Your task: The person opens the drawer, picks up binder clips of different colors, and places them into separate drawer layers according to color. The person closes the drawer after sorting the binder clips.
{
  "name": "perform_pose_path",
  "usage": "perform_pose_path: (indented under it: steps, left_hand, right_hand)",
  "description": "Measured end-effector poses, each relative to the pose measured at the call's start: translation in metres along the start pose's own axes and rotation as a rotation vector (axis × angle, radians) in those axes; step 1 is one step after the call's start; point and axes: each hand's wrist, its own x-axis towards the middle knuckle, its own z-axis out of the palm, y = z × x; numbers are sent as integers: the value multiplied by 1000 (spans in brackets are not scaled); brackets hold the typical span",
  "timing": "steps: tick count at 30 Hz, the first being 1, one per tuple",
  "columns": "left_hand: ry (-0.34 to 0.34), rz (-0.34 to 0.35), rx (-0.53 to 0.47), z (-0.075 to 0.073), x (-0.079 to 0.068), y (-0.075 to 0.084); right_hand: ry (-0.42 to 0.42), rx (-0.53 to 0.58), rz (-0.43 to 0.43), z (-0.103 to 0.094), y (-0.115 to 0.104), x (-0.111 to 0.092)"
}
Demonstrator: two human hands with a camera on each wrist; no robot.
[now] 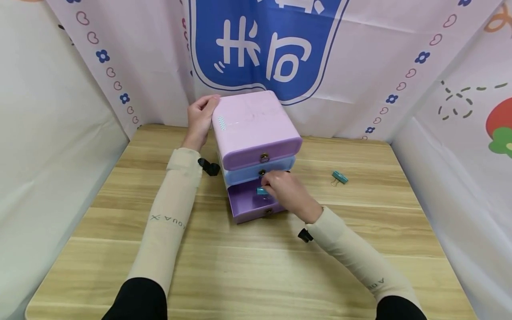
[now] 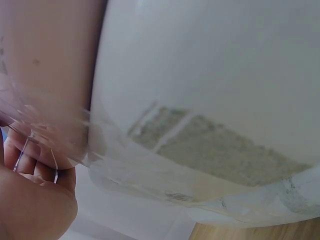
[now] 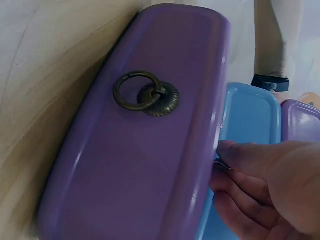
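Observation:
A small three-drawer storage box (image 1: 254, 120) stands on the table with a pink top, a blue middle drawer (image 1: 240, 176) and a purple bottom drawer (image 1: 240, 200) pulled out. My left hand (image 1: 201, 119) grips its back left top edge, and in the left wrist view the fingers (image 2: 42, 167) bend around that edge. Over the open bottom drawer, my right hand (image 1: 290, 194) pinches a teal binder clip (image 1: 261, 191). The right wrist view shows only a bit of the clip's silver wire handle (image 3: 222, 164) between thumb and finger; the drawer front hides the rest.
Another teal binder clip (image 1: 340, 177) lies on the wooden table (image 1: 256, 271) to the right of the box. Brass ring pulls (image 3: 137, 92) stick out from the drawer fronts. A printed cloth (image 1: 352, 80) hangs right behind the box, with white cloth walls on both sides.

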Motion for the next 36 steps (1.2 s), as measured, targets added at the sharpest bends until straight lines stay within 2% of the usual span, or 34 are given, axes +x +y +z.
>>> perform_pose_path:
  steps: [10, 17, 25, 32, 36]
  left_hand:
    - [4, 24, -14, 0, 3, -6]
    - [5, 36, -18, 1, 3, -6]
    - [8, 30, -8, -1, 3, -4]
    - [15, 45, -30, 0, 4, -5]
    - [17, 46, -33, 1, 3, -5]
  right_hand:
    - [-88, 0, -7, 21, 3, 8]
    - [-98, 9, -3, 27, 4, 9]
    - [-108, 40, -13, 22, 1, 4]
    - [-57, 44, -50, 10, 5, -12]
    - [-30, 28, -36, 2, 11, -23]
